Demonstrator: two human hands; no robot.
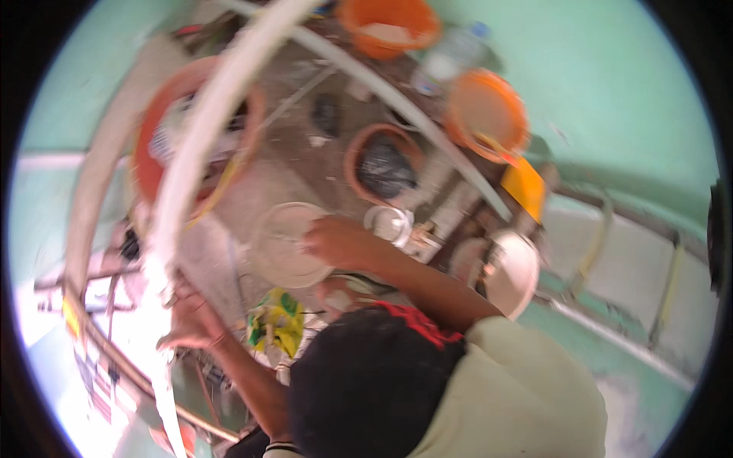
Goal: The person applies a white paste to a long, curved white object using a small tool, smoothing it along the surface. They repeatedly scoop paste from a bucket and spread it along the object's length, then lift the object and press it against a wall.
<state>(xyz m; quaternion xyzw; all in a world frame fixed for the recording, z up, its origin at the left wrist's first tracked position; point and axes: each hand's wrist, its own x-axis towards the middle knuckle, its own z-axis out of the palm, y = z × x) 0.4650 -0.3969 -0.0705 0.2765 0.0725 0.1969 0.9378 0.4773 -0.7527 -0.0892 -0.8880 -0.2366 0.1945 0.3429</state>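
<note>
Neither my left hand nor my right hand shows. Just below me is a co-worker in a black cap [374,382] and a pale shirt [527,397]; both visible arms appear to be this person's. The co-worker's left hand [192,319], fingers spread, is beside a long white pole [206,137]; whether it touches the pole I cannot tell. Over a round, pale lid or shallow pan [279,263] is the co-worker's right hand [332,243], its fingers blurred. A yellow and green bag [276,324] is near the left forearm.
A large reddish tub [145,164] with cloth-like contents stands at far left. Orange buckets [489,122], a clear plastic bottle [454,57] and a brown bowl with a black bag [385,168] stand farther back. A white bucket [519,271] is at right, below the green wall [611,91].
</note>
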